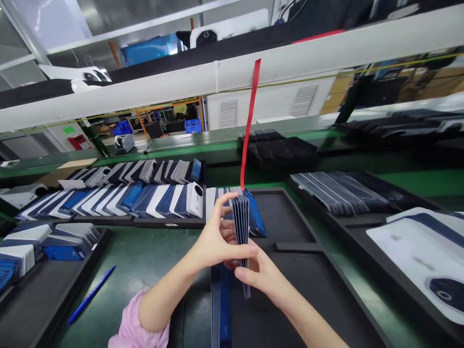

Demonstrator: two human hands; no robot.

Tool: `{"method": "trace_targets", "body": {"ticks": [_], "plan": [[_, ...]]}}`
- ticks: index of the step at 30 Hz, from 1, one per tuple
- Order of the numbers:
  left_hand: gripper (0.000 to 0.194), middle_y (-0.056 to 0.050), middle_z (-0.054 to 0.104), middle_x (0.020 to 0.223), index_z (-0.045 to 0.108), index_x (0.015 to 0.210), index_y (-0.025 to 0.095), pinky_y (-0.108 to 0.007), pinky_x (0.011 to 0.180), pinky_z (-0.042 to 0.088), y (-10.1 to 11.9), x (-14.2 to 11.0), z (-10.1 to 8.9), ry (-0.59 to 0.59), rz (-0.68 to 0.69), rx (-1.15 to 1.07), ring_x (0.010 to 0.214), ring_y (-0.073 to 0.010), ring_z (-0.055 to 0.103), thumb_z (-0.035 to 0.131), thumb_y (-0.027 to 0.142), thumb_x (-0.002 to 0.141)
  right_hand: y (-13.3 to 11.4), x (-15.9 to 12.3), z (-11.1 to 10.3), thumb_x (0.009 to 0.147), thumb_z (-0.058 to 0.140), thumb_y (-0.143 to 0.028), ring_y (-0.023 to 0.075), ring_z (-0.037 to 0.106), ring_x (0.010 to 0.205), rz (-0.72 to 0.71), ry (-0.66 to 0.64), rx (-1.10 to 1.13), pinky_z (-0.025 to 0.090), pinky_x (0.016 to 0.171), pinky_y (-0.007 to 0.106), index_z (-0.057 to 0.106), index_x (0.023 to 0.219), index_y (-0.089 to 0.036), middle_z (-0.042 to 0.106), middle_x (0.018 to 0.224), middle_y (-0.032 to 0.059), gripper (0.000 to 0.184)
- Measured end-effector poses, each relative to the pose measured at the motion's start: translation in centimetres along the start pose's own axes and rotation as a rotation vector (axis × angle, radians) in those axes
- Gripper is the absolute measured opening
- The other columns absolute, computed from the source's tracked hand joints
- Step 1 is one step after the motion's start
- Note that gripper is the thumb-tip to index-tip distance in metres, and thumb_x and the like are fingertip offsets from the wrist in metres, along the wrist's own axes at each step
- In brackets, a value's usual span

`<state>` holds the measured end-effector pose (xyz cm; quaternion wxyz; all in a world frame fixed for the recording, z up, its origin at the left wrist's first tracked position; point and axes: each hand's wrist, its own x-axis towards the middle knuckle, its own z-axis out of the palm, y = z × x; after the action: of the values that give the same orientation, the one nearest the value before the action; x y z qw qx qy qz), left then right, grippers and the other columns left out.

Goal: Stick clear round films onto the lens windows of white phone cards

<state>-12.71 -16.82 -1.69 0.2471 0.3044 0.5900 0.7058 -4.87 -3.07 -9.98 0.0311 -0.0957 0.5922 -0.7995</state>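
A stack of thin dark-blue panels with pale edges (240,222), which look like phone back covers, is held upright between my two hands. My left hand (221,239) wraps round its left side, with fingers at the top and behind and the thumb across the front. Lower down, my right hand (263,270) pinches the stack's bottom part. Beneath and behind them lies a black tray (290,280). A row of similar panels (257,212) stands in its far compartment, and another upright row (219,304) runs along its near left side.
Black trays of white and blue panels (166,200) stand at the back left, with another tray (39,290) nearer. A blue pen (92,295) lies on the green table (145,256). Right are more panels (340,191) and large white covers (406,251). A red strip (250,125) hangs ahead.
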Motion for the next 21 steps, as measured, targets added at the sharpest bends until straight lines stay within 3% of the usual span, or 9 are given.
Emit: {"method": "trace_targets", "body": {"ticks": [4,9,16,21], "plan": [[0.101,-0.01,0.051,0.131,0.04,0.14,0.035,-0.03,0.075,0.059,0.3,-0.2,0.0,0.01,-0.016,0.028,0.097,-0.0219,0.069,0.096,0.026,0.056,0.3,-0.4,0.8,0.074,0.085,-0.057,0.0183,0.061,0.083,-0.031,0.068,-0.027,0.056,0.081,0.034,0.056,0.134,-0.024,0.063,0.102,0.0063,0.075],[0.097,-0.006,0.053,0.127,0.04,0.138,0.036,-0.031,0.081,0.06,0.7,-0.8,0.1,-0.018,0.03,-0.016,0.103,-0.0236,0.07,0.094,0.022,0.058,-1.0,-0.7,2.0,0.067,0.09,-0.057,0.0178,0.06,0.078,-0.055,0.129,-0.009,0.056,0.076,0.032,0.058,0.134,-0.023,0.059,0.089,0.0021,0.081],[0.095,-0.006,0.052,0.13,0.04,0.136,0.037,-0.031,0.081,0.06,1.0,-1.1,0.1,-0.03,0.034,-0.031,0.103,-0.0237,0.07,0.094,0.018,0.06,-1.8,-0.2,1.9,0.066,0.09,-0.058,0.0176,0.062,0.076,-0.092,0.053,-0.023,0.059,0.071,0.031,0.061,0.125,-0.022,0.061,0.091,0.0044,0.076],[0.097,-0.008,0.052,0.131,0.04,0.137,0.037,-0.034,0.08,0.06,0.9,-1.0,0.0,-0.029,0.019,-0.041,0.104,-0.0264,0.07,0.094,0.02,0.059,-1.7,-0.2,1.9,0.067,0.088,-0.062,0.0192,0.064,0.079,-0.087,0.054,-0.036,0.06,0.071,0.032,0.057,0.132,-0.02,0.065,0.097,0.0079,0.084]]}}
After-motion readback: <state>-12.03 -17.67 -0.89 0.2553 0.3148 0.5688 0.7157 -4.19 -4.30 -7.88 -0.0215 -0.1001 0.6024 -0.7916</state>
